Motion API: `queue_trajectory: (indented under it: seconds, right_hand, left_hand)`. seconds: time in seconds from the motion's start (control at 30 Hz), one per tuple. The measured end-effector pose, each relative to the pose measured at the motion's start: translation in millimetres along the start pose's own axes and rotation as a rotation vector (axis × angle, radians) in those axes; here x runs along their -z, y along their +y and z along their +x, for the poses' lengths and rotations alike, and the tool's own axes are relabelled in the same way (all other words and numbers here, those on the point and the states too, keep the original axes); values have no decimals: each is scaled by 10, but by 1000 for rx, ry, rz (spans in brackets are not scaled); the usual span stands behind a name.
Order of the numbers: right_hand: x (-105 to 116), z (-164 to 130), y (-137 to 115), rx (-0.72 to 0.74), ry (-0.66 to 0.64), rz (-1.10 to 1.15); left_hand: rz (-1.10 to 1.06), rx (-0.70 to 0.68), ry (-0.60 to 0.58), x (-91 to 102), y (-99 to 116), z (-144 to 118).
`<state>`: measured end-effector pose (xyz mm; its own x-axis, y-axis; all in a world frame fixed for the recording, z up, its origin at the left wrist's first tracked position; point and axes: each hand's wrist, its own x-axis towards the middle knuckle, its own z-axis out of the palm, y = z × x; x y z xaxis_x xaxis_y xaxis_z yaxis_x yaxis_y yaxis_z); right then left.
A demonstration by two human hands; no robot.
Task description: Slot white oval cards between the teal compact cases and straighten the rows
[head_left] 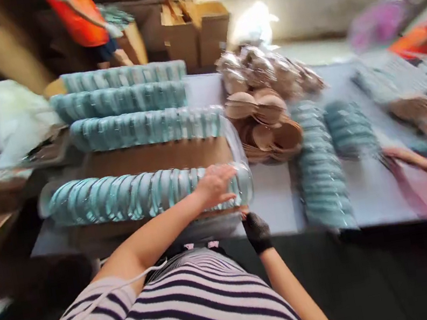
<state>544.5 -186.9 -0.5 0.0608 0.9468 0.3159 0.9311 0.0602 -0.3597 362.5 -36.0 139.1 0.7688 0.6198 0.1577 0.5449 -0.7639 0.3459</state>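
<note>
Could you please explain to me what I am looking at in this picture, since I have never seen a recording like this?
This is a single view from a camera worn on a person's head, looking down past their striped shirt at their own hands. The picture is blurred by motion. The left hand, bare, rests on a wrapped row of teal discs lying in a cardboard box. The right hand, in a dark glove, is at the box's near edge; whether it has a grip on anything I cannot tell. Further rows of teal discs, a heap of brown discs and more teal stacks lie on the pale table. Another person's arm reaches in from the right.
</note>
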Motion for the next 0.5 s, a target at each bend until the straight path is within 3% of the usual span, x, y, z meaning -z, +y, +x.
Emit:
queue_trajectory:
  seconds: [0.1, 0.2, 0.37, 0.43, 0.5]
  right_hand:
    - [82, -120, 95, 101, -18, 65]
    - [132, 120, -7, 274, 5, 138]
    - [266, 847, -760, 525, 121, 164]
    - [303, 1115, -1098, 549, 172, 148]
    - [293, 1323, -1424, 511, 219, 129]
  left_hand:
    - [-35, -103, 193, 136, -68, -259]
    - [12, -29, 442, 385, -256, -759]
    - [94, 398, 886, 814, -837, -2162]
    - [114, 632, 1083, 903, -1241, -2808]
    - [119, 897, 1197, 942, -1755, -3407]
